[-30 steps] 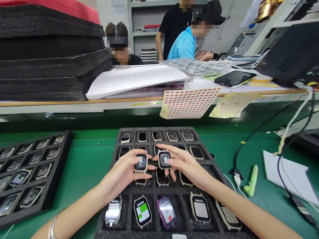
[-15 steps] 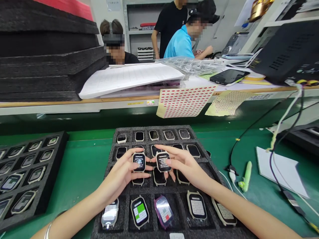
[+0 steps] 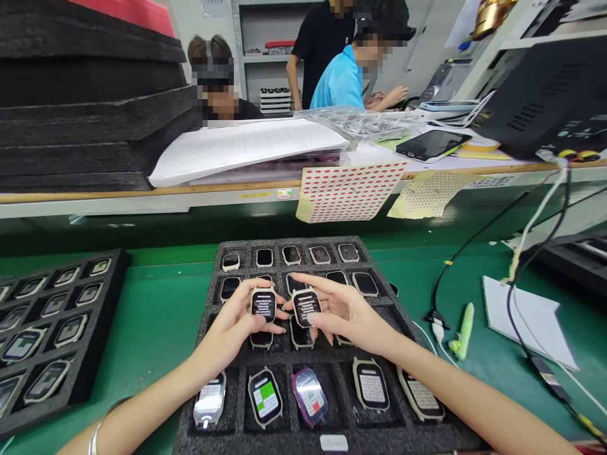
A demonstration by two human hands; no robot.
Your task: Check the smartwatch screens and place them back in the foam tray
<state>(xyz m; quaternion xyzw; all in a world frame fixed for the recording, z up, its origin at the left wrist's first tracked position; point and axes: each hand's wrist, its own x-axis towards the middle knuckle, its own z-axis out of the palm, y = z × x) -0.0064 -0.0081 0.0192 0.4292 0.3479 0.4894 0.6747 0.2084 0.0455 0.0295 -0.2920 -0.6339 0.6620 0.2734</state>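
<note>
My left hand (image 3: 233, 314) is closed around a smartwatch case (image 3: 263, 303) without a strap, its thumb at the screen's lower edge. A second strapless smartwatch (image 3: 306, 306) is gripped in my right hand (image 3: 353, 316), thumb over its lower left corner. Both screens face up and show white lists of text on black. The two watches are side by side above a black foam tray (image 3: 256, 444). Several more watches lie in its compartments, partly hidden by my hands. In the front row, a purple watch (image 3: 310, 397) sits beside one with a green-and-white screen (image 3: 265, 398).
Another foam tray of watches (image 3: 102, 316) lies at left. Stacked black foam (image 3: 71, 126), papers (image 3: 251, 148) and a phone (image 3: 432, 145) rest on the raised shelf. Cables (image 3: 441, 297), a green pen-like tool (image 3: 465, 328) and white paper (image 3: 526, 322) are at right. Several people are behind.
Both thumbs have slid from the middle of the screens down to their lower edges, uncovering more of the text. The watches stay in my hands. The view has shifted slightly.
</note>
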